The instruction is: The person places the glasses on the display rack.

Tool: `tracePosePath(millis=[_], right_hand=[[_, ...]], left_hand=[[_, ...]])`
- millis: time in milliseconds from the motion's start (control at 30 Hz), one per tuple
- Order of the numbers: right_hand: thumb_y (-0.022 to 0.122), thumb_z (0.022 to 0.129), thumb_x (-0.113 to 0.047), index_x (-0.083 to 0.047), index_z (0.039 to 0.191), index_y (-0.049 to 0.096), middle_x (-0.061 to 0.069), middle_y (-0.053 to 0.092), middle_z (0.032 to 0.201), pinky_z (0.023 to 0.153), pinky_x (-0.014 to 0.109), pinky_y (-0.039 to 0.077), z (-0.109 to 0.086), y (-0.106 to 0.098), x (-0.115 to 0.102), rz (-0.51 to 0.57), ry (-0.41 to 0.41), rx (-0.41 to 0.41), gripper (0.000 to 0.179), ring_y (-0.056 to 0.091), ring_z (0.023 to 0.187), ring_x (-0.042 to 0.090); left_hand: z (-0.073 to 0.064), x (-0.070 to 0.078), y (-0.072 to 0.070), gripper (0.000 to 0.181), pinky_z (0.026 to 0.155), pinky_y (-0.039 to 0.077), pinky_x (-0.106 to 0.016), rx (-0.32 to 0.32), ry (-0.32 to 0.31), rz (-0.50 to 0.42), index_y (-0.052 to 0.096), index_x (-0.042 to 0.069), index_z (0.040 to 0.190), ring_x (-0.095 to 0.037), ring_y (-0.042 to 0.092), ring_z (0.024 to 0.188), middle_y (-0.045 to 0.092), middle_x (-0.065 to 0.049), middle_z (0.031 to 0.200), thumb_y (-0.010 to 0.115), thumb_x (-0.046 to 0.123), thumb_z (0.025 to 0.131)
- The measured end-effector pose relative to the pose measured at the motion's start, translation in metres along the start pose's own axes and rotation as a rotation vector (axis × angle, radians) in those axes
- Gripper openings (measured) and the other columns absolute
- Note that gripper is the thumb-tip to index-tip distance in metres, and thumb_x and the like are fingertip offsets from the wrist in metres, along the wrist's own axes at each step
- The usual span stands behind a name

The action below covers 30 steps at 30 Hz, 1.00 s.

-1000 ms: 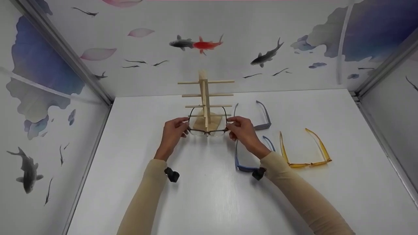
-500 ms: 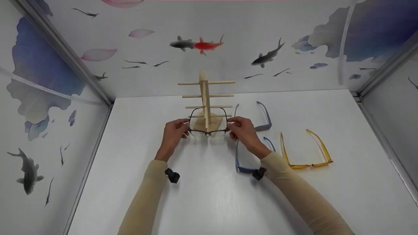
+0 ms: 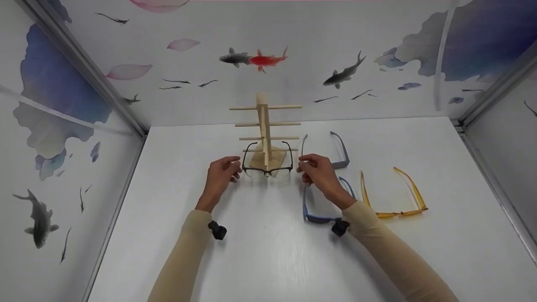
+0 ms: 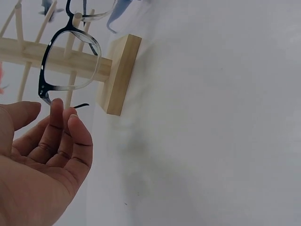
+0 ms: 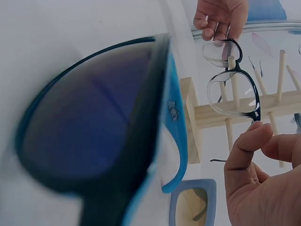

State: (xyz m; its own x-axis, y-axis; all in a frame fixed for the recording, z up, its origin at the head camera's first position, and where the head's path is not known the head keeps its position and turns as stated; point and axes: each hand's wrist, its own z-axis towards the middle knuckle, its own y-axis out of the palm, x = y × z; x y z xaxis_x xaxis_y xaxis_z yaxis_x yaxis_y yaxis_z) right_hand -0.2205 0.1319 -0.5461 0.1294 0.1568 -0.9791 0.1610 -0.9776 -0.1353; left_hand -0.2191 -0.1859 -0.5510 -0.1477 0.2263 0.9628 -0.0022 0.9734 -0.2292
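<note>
Black-and-clear eyeglasses [image 3: 277,170] hang on the lowest part of a wooden glasses stand [image 3: 263,126], lenses facing me and temples pointing back past the post. A short peg end shows at their bridge in both wrist views. My left hand [image 3: 219,178] is just beside their left hinge, fingers loosely bent, holding nothing. On the other side my right hand [image 3: 322,176] is a small gap away from the frame in the head view, thumb near the forefinger. In the right wrist view its fingertips [image 5: 263,129] overlap the frame's corner.
Blue sunglasses [image 3: 321,219] lie under my right wrist and loom large in the right wrist view. Behind them are grey-blue sunglasses [image 3: 340,163]; further right, yellow glasses [image 3: 388,214]. Bare crossbars stick out above the hung pair. A patterned wall [image 3: 293,92] closes the back.
Both hands have let go of the eyeglasses' temples and moved slightly outward. The eyeglasses stay on the stand, their temple tips now a little lower in the view.
</note>
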Motion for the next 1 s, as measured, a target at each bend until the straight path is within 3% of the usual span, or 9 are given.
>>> tracePosePath(millis=[300,700,1000], right_hand=[[0.065,0.111,-0.018,0.006,0.135,0.07,0.03,0.075,0.114,0.059,0.023,0.054,-0.016,-0.017,0.005,-0.08,-0.018,0.012,0.034,0.067,0.073,0.018],[0.064,0.113,-0.017,0.007,0.134,0.07,0.026,0.076,0.113,0.061,0.025,0.057,-0.036,-0.035,0.002,-0.177,-0.061,-0.001,0.032,0.071,0.077,0.022],[0.066,0.112,-0.015,0.001,0.126,0.075,0.024,0.077,0.107,0.058,0.026,0.057,-0.051,-0.047,0.002,-0.246,-0.135,-0.018,0.024,0.072,0.074,0.023]], left_hand=[[-0.018,-0.015,-0.013,0.035,0.073,0.058,-0.027,-0.004,-0.004,0.018,0.068,-0.005,0.142,-0.024,0.069,0.086,0.075,-0.028,0.109,0.063,0.013,0.112],[-0.035,-0.015,-0.005,0.025,0.072,0.057,-0.027,-0.033,0.013,0.043,0.072,-0.006,0.127,-0.024,0.069,0.085,0.076,-0.015,0.1,0.065,0.013,0.111],[-0.05,-0.019,-0.002,0.023,0.074,0.059,-0.031,-0.093,0.021,0.106,0.073,-0.004,0.122,-0.024,0.069,0.086,0.076,-0.014,0.1,0.068,0.015,0.11]])
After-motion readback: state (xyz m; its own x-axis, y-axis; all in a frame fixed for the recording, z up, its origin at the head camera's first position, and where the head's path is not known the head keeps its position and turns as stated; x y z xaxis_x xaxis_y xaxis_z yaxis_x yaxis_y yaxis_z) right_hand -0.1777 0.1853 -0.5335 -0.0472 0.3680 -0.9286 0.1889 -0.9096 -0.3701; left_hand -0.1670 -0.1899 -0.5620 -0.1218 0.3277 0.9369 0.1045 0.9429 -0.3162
